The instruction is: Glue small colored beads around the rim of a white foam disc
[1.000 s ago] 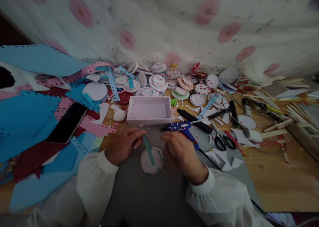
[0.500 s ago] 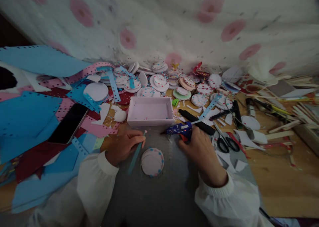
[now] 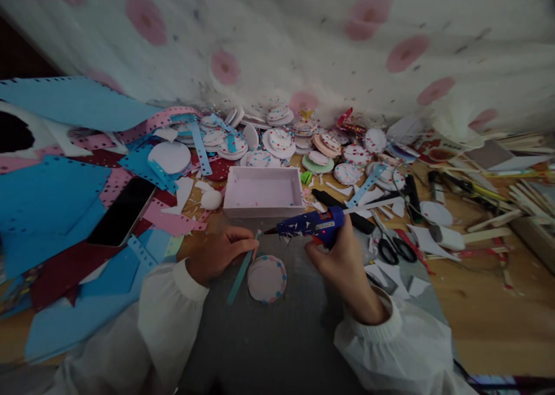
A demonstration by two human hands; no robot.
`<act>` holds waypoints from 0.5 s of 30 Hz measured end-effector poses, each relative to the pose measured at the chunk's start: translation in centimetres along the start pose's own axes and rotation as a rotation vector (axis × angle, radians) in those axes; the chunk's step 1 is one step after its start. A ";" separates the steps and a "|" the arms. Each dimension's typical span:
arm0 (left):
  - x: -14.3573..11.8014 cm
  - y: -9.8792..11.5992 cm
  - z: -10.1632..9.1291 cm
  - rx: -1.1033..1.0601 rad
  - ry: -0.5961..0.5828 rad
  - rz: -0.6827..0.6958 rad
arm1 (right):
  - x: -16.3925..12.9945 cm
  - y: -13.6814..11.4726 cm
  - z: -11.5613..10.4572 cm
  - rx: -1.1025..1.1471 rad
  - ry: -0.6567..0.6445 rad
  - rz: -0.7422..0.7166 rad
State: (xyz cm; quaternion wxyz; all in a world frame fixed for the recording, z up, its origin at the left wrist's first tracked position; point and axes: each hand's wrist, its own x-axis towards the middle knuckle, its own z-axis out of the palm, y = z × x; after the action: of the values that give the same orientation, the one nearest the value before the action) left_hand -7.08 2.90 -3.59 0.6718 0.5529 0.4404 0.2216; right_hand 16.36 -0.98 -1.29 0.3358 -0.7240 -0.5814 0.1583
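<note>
My left hand (image 3: 223, 249) is closed, pinching a narrow teal strip (image 3: 238, 279) near its upper end, where a small pale piece shows at the tip. My right hand (image 3: 342, 265) grips a blue hot glue gun (image 3: 310, 225). Its dark nozzle points left and sits close to the strip's tip; whether they touch I cannot tell. Between the hands, a round white disc (image 3: 265, 280) edged with red and blue dots lies on the grey mat (image 3: 264, 349). Beyond the hands stands a shallow white box (image 3: 262, 212) with a few tiny bits inside.
Piled decorated discs (image 3: 277, 140) line the back by the flowered cloth (image 3: 277, 48). To the left lie blue, pink and red sheets with a phone (image 3: 121, 213). Scissors (image 3: 395, 247), paper scraps, a black-handled tool (image 3: 342, 211) and wooden sticks (image 3: 494, 239) are at right.
My right hand has lifted the glue gun and brought it left, so its nozzle is now near the strip's tip. The left hand and strip have shifted slightly right.
</note>
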 end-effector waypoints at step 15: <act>-0.2 1.4 0.1 0.151 -0.035 0.030 | -0.2 0.5 0.4 -0.002 -0.033 -0.040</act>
State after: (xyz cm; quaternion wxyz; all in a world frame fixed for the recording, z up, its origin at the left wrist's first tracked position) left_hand -6.85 3.10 -2.22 0.6322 0.6124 0.4357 0.1882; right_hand 16.42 -1.05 -1.96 0.3285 -0.7098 -0.6014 0.1628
